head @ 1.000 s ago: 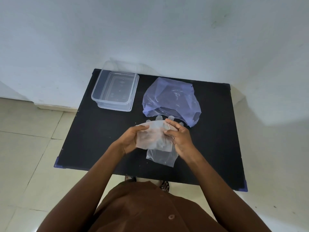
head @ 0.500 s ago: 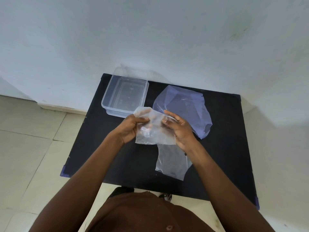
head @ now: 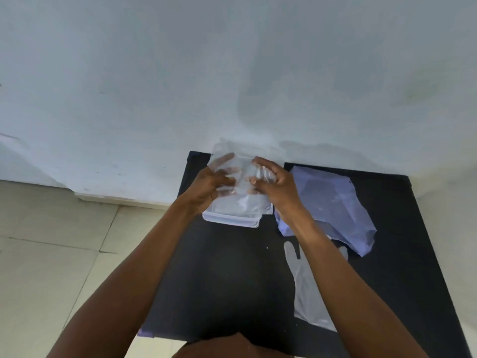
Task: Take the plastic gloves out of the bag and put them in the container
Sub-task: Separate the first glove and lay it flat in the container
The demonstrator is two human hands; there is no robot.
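- Head view looks down on a black rectangular surface (head: pixel 232 280) pushed against a pale wall (head: pixel 232 73), with both bare forearms reaching forward.
- Left hand (head: pixel 206 187) and right hand (head: pixel 276 184) meet over the clear rectangular plastic container (head: pixel 232 218), which sits at the far left corner of the surface.
- Between the two hands is a crumpled, see-through plastic glove (head: pixel 240 182); the left hand pinches its left edge with thumb and fingers curled, and the right hand clenches its right side, fingers bent over the film.
- That glove hangs above the container's opening; whether it touches the inside, I cannot tell.
- Just right of the right hand lies a flattened, pale purple plastic bag (head: pixel 335 202), partly under the right wrist.
- Nearer than the hands, under the right forearm, a second clear plastic glove (head: pixel 307 293) lies flat on the surface, fingers pointing toward the bag.
- Left of the left forearm, cream floor tiles (head: pixel 51 254) show beyond the surface edge.
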